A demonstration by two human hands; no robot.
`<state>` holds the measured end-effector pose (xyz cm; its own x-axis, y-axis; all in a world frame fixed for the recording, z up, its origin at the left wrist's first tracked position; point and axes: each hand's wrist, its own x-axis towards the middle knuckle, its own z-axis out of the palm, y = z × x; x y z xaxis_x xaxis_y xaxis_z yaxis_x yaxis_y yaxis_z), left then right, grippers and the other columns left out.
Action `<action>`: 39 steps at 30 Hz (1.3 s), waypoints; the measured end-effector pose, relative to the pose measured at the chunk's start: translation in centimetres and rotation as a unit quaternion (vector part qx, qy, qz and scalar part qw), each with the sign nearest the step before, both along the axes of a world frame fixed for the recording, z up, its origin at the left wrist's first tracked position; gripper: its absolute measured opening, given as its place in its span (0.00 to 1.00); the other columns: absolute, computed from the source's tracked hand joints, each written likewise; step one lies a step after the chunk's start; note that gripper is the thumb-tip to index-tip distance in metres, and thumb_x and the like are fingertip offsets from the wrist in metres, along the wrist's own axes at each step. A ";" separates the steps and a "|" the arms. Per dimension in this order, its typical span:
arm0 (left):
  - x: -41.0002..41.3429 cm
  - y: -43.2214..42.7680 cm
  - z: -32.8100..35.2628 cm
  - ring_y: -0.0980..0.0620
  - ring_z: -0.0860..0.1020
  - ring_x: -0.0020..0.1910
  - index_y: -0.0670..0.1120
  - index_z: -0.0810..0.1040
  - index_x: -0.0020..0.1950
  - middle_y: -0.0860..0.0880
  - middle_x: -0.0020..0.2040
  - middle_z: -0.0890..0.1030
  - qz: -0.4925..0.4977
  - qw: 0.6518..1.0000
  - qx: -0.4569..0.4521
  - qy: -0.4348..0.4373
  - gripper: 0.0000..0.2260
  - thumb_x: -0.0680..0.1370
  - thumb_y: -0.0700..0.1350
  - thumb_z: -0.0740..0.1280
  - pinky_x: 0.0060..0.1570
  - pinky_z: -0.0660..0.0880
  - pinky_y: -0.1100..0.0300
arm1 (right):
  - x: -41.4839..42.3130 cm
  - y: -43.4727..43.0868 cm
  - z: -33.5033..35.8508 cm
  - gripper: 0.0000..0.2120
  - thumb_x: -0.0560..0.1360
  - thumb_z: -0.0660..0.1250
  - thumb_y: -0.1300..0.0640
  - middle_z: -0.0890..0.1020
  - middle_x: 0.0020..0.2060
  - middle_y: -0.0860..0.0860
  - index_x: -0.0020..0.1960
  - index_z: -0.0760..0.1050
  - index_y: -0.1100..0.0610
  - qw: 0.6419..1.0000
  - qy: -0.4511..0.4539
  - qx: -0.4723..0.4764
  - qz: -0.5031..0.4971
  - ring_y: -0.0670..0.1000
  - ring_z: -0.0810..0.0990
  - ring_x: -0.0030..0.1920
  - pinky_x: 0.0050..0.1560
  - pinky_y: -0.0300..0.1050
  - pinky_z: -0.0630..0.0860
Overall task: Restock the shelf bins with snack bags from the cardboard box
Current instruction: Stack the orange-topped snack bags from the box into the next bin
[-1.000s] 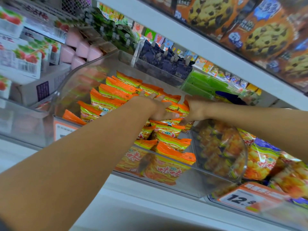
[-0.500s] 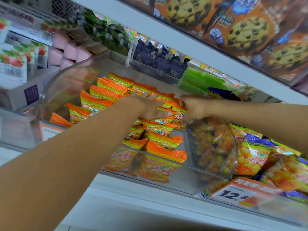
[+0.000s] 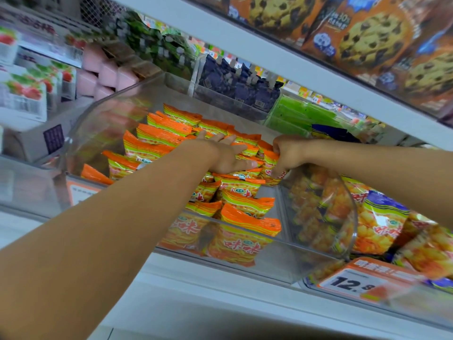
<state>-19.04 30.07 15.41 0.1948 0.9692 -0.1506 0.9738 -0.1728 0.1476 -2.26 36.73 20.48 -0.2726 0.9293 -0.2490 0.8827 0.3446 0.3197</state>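
Note:
A clear plastic shelf bin (image 3: 282, 256) holds several orange and green snack bags (image 3: 247, 204) standing in rows. My left hand (image 3: 225, 155) lies flat with fingers spread on top of the bags in the middle of the bin. My right hand (image 3: 288, 153) is at the bin's right side, fingers pinched on the top edge of an orange snack bag (image 3: 270, 168). The cardboard box is not in view.
The bin to the right (image 3: 348, 212) holds blue-topped snack bags (image 3: 380, 222) above a 12.8 price tag (image 3: 353, 282). Behind are dark blue packets (image 3: 242, 87) and green packets (image 3: 304, 114). Cookie boxes (image 3: 367, 38) sit on the shelf above. Strawberry cartons (image 3: 24, 94) stand at left.
The view shifted slightly. My left hand has flattened and spread over the bags; my right hand stays pinched on the bag at the bin's right side.

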 end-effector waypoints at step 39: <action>-0.5 -3.8 1.6 0.45 0.73 0.63 0.51 0.77 0.62 0.49 0.61 0.79 0.054 0.974 0.174 -0.135 0.22 0.75 0.63 0.67 0.62 0.71 0.49 | -0.7 -6.5 2.2 0.09 0.68 0.72 0.63 0.76 0.37 0.48 0.41 0.73 0.53 0.975 0.181 0.043 0.120 0.52 0.76 0.40 0.43 0.47 0.75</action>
<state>-19.57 26.26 17.05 0.0767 0.9694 0.2333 0.9230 -0.1575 0.3511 -2.96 30.23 22.69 -0.5407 0.8410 -0.0201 0.8401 0.5411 0.0389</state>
